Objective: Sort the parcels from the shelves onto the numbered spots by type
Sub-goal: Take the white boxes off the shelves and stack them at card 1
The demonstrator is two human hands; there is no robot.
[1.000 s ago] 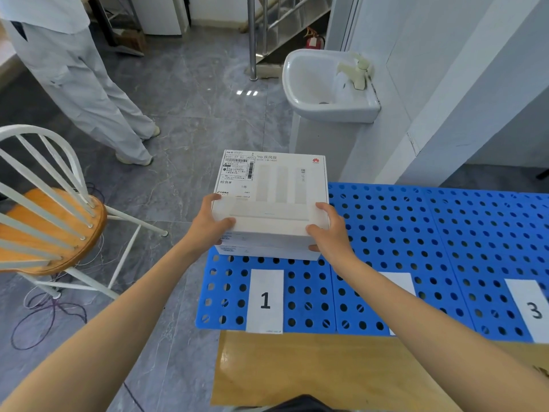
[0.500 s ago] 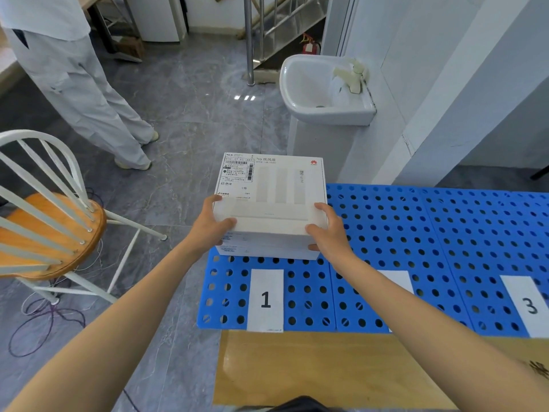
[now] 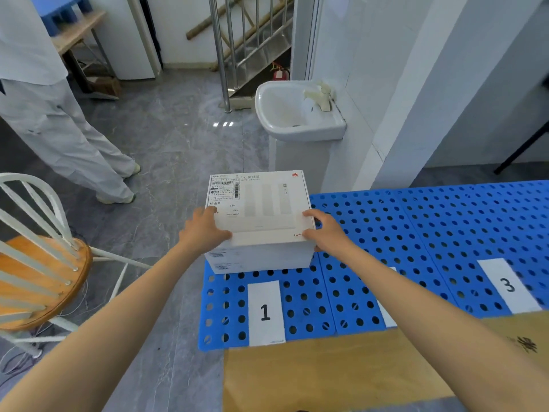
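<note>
A white box parcel [image 3: 261, 215] with a shipping label sits at the far left end of the blue perforated platform [image 3: 430, 233], behind the paper label marked 1 [image 3: 265, 312]. My left hand [image 3: 203, 230] grips its left near corner with the thumb on top. My right hand [image 3: 325, 233] grips its right near corner the same way. A label marked 3 [image 3: 508, 285] lies farther right. A label between them is mostly hidden by my right forearm.
A brown cardboard sheet [image 3: 356, 373] lies in front of the platform. A white-and-wood chair [image 3: 38, 263] stands at left. A person in white clothes [image 3: 59, 129] stands at far left. A white sink [image 3: 297, 114] hangs on the wall behind the parcel.
The parcel and both hands have stayed in place behind label 1. The view has tilted up slightly, showing more of the room behind.
</note>
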